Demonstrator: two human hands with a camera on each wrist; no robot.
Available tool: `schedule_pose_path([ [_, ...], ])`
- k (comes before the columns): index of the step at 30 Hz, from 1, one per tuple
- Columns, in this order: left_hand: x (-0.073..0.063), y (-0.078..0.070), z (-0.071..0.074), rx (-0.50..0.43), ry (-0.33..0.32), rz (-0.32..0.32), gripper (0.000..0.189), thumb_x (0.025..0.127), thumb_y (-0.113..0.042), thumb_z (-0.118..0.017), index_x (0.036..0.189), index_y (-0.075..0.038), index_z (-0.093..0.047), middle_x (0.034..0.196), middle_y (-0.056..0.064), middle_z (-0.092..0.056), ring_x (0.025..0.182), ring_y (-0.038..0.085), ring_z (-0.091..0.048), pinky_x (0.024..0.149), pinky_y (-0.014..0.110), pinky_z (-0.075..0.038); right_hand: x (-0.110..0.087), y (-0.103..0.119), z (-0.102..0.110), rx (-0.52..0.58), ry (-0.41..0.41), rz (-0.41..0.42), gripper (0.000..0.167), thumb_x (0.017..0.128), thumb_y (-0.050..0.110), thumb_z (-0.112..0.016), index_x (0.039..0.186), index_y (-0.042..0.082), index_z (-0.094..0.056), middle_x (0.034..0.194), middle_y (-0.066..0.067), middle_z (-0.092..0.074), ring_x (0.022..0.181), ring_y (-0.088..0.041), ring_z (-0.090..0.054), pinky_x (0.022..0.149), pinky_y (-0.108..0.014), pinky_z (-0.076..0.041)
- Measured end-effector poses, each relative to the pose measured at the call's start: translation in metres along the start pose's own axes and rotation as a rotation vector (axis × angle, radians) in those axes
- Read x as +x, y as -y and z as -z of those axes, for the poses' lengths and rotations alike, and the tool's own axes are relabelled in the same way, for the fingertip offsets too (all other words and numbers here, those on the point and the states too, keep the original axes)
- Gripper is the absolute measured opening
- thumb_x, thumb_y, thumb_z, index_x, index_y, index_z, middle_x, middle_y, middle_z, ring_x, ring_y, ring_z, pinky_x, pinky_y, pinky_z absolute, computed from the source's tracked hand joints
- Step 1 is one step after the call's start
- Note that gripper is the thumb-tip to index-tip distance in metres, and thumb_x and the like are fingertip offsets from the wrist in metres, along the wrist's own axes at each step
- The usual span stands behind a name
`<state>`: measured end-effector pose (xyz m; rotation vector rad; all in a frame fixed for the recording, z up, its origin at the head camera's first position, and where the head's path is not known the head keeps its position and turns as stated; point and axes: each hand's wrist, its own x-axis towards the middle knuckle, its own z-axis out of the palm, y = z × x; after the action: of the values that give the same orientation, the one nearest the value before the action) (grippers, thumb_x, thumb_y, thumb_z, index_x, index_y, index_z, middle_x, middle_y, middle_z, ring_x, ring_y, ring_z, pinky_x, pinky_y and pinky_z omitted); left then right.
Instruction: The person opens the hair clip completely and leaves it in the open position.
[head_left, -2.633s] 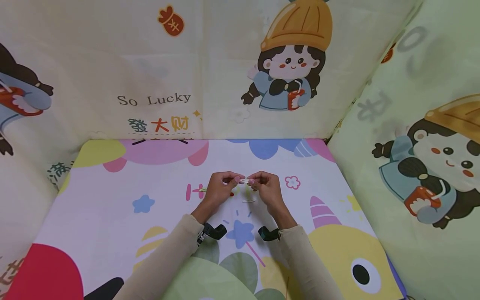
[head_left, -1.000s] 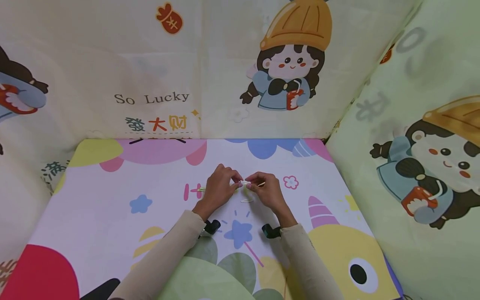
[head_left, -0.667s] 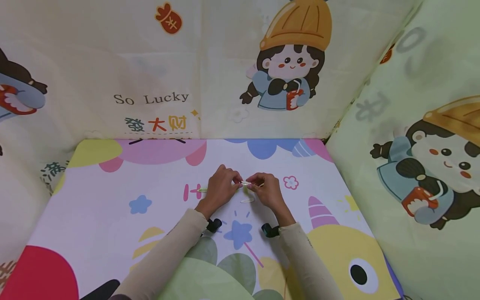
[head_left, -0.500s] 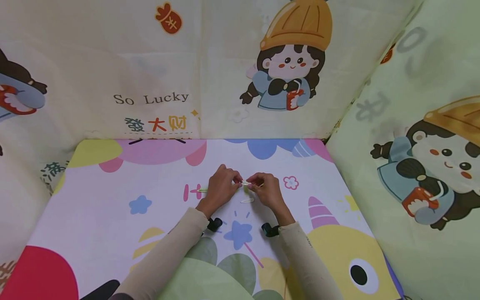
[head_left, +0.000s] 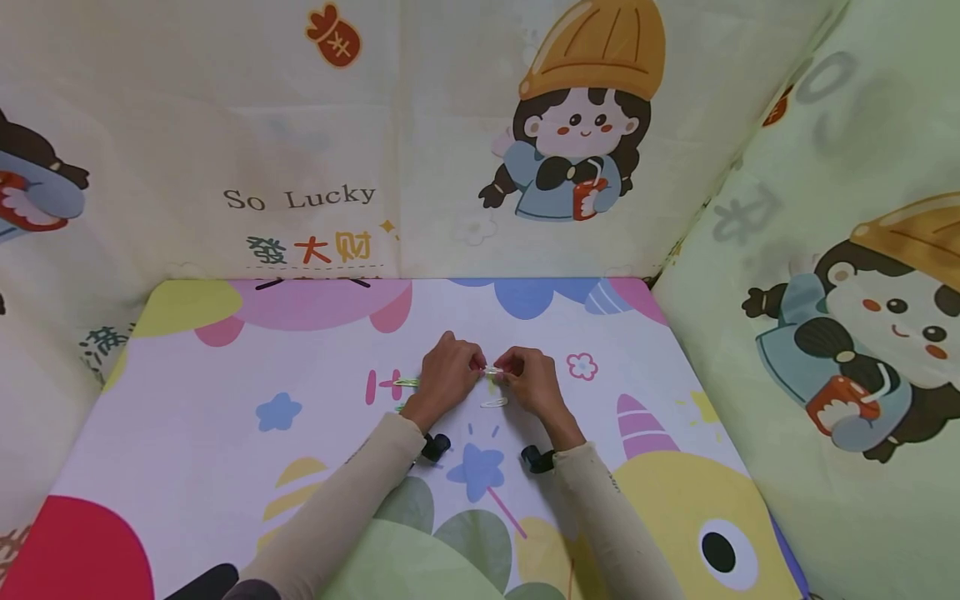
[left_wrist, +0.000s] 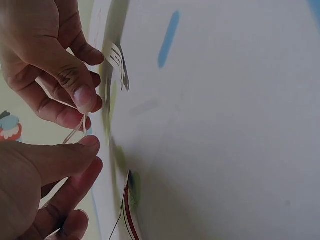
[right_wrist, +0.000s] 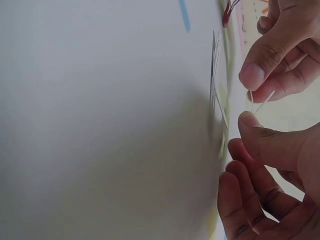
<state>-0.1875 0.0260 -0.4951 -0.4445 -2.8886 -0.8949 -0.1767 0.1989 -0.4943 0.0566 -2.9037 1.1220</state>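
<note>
A white snap hair clip (head_left: 492, 370) is held in the air between both hands, its two strips spread into a V in the right wrist view. My left hand (head_left: 448, 371) pinches one end between thumb and index finger. At the other end, the thumb and fingertips of my right hand (head_left: 532, 379) pinch it. Below the hands lies another white hair clip (head_left: 493, 402) on the table. Beside my left hand lies a green hair clip (head_left: 407, 382), and a second green clip (head_left: 400, 408) is partly hidden by the wrist. A red hair clip (left_wrist: 130, 212) shows in the left wrist view.
A cartoon-printed cloth (head_left: 195, 450) covers the table. Printed fabric walls stand behind it (head_left: 442, 150) and along the right side (head_left: 795, 208). A dark object (head_left: 202, 581) sits at the lower left edge, near the left sleeve.
Both hands stay together at the hair clip, with small shifts of grip. My left hand has turned knuckles-up and its wrist moved slightly right, uncovering more of the green clips.
</note>
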Motion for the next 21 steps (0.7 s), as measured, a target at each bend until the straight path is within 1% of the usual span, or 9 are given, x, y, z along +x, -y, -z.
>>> schedule_pose_path([
  [4, 0.0006, 0.0004, -0.0014, 0.01, 0.002, 0.006, 0.005, 0.088, -0.013, -0.086, 0.089, -0.018, -0.083, 0.077, -0.003, -0.07, 0.086, 0.017, -0.049, 0.067, 0.029, -0.045, 0.0002, 0.0014, -0.0013, -0.017, 0.009, -0.016, 0.011, 0.087, 0.006, -0.087, 0.091, 0.013, -0.079, 0.084, -0.003, -0.077, 0.075, -0.016, -0.064, 0.071, -0.03, -0.049],
  [8, 0.0009, 0.0, -0.002, 0.011, 0.015, 0.02, 0.004, 0.088, -0.015, -0.087, 0.091, -0.016, -0.083, 0.079, -0.002, -0.07, 0.087, 0.017, -0.049, 0.069, 0.029, -0.043, 0.0004, 0.0033, -0.0017, -0.031, 0.017, -0.02, 0.008, 0.088, 0.007, -0.086, 0.091, 0.011, -0.08, 0.085, -0.004, -0.078, 0.076, -0.016, -0.065, 0.073, -0.032, -0.05],
  [13, 0.001, -0.0007, -0.0025, 0.018, 0.037, 0.039, 0.007, 0.089, -0.017, -0.087, 0.094, -0.015, -0.084, 0.08, 0.0, -0.07, 0.087, 0.018, -0.049, 0.071, 0.029, -0.042, 0.0013, 0.0025, -0.0039, -0.047, 0.02, -0.038, 0.01, 0.086, 0.008, -0.088, 0.091, 0.012, -0.081, 0.083, -0.004, -0.076, 0.077, -0.017, -0.064, 0.075, -0.032, -0.051],
  [21, 0.0016, 0.0003, -0.005, 0.011, 0.04, 0.041, 0.006, 0.088, -0.015, -0.087, 0.093, -0.014, -0.084, 0.08, 0.001, -0.071, 0.086, 0.019, -0.049, 0.071, 0.031, -0.044, 0.0009, 0.0036, -0.005, -0.066, 0.025, -0.043, 0.01, 0.085, 0.007, -0.089, 0.09, 0.011, -0.081, 0.079, -0.004, -0.074, 0.077, -0.018, -0.063, 0.075, -0.034, -0.05],
])
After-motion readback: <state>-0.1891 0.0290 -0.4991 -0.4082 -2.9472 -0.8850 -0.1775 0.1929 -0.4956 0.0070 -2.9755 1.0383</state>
